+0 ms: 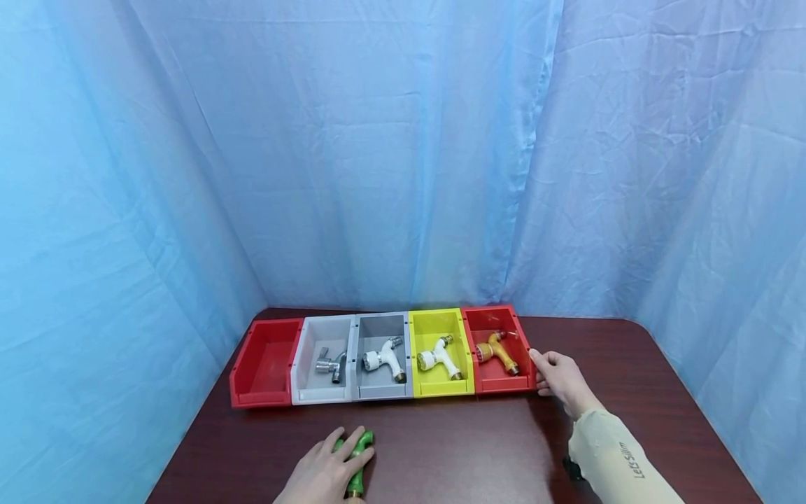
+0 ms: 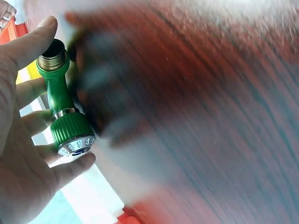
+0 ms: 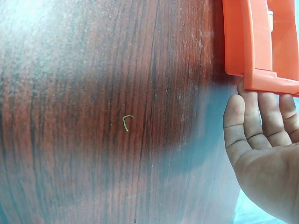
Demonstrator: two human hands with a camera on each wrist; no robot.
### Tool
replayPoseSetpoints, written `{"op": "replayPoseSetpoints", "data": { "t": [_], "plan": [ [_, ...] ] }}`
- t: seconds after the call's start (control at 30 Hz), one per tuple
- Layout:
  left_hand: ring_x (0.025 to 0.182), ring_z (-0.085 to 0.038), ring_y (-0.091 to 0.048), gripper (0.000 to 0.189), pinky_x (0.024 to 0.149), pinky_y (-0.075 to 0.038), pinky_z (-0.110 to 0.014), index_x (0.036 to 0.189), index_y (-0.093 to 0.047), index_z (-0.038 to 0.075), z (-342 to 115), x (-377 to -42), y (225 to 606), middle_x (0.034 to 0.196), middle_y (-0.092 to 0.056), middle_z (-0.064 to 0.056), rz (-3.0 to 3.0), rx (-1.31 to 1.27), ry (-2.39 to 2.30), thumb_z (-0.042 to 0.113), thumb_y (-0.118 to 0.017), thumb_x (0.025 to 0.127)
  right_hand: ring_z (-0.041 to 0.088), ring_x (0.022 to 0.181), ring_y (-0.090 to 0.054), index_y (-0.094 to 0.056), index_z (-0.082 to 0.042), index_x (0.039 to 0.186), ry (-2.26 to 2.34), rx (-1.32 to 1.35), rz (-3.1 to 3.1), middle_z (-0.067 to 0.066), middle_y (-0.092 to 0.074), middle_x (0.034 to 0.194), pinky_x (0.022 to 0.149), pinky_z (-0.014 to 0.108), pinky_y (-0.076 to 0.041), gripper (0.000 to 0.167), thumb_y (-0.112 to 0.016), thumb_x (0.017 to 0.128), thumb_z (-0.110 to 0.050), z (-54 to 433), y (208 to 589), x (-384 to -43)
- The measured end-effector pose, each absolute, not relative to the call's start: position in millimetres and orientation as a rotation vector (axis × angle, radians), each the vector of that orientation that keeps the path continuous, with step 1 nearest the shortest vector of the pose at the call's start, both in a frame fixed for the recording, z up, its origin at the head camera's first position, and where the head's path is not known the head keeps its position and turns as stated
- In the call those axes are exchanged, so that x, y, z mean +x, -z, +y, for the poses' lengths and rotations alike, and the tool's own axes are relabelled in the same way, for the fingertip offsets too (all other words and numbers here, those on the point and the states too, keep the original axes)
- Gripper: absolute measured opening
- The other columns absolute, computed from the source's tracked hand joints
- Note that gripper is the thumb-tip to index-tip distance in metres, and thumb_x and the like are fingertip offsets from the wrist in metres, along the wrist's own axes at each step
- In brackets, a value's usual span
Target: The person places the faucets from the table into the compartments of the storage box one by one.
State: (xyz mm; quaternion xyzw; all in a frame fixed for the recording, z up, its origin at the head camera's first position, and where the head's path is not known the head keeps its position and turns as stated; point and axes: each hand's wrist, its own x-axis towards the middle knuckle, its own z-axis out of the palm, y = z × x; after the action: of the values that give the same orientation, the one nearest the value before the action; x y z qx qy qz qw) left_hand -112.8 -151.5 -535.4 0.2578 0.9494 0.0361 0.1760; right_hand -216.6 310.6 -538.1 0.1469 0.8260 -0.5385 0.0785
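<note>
In front of the bins, my left hand holds a green tap low over the table. The thumb lies by its threaded brass end, and the fingers curve round behind its body toward the ribbed knob. My right hand touches the outer side of the right-hand red bin with its fingertips, fingers fairly straight in the right wrist view. Inside that bin lies a yellow tap. White taps lie in the yellow bin and the grey bin, and a chrome tap in the white bin.
At the left end of the joined row stands another red bin with nothing inside. The bins sit toward the back of the dark wood table. Blue curtains hang around it. A small curved yellowish bit lies on the table.
</note>
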Motion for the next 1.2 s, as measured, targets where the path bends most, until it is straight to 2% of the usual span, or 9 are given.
{"op": "replayPoseSetpoints", "data": {
  "t": [0.17, 0.6, 0.97, 1.2],
  "plan": [
    [0.133, -0.038, -0.049, 0.073, 0.098, -0.054, -0.057, 0.145, -0.059, 0.034, -155.6, -114.5, 534.3, 0.155, -0.048, -0.004, 2.722, 0.773, -0.094, 0.07, -0.07, 0.082, 0.021, 0.081, -0.06, -0.055, 0.0, 0.103, 1.611, 0.434, 2.474, 0.016, -0.058, 0.095, 0.073, 0.03, -0.06, 0.05, -0.052, 0.105, -0.049, 311.3, 538.6, -216.9],
    [0.128, -0.033, -0.048, 0.074, 0.097, -0.054, -0.056, 0.144, -0.06, 0.031, -162.0, -116.7, 535.6, 0.153, -0.049, -0.005, 2.77, 0.763, -0.124, 0.07, -0.071, 0.082, 0.021, 0.08, -0.06, -0.055, 0.001, 0.104, 1.615, 0.435, 2.471, 0.016, -0.059, 0.097, 0.073, 0.03, -0.06, 0.051, -0.05, 0.105, -0.05, 312.0, 539.6, -217.5],
    [0.129, -0.033, -0.047, 0.074, 0.1, -0.052, -0.057, 0.145, -0.059, 0.029, -172.2, -117.6, 531.2, 0.156, -0.046, -0.006, 2.841, 0.832, -0.129, 0.069, -0.069, 0.084, 0.022, 0.082, -0.06, -0.054, 0.0, 0.107, 1.604, 0.457, 2.469, 0.017, -0.058, 0.099, 0.075, 0.032, -0.061, 0.053, -0.05, 0.104, -0.053, 312.4, 541.9, -217.5],
    [0.131, -0.034, -0.048, 0.072, 0.101, -0.052, -0.057, 0.145, -0.06, 0.026, -175.8, -121.1, 524.9, 0.157, -0.045, -0.008, 2.908, 0.873, -0.151, 0.064, -0.072, 0.085, 0.022, 0.082, -0.06, -0.055, 0.0, 0.106, 1.612, 0.444, 2.469, 0.014, -0.058, 0.096, 0.076, 0.034, -0.061, 0.053, -0.051, 0.104, -0.053, 312.6, 541.4, -218.7]
  ]
}}
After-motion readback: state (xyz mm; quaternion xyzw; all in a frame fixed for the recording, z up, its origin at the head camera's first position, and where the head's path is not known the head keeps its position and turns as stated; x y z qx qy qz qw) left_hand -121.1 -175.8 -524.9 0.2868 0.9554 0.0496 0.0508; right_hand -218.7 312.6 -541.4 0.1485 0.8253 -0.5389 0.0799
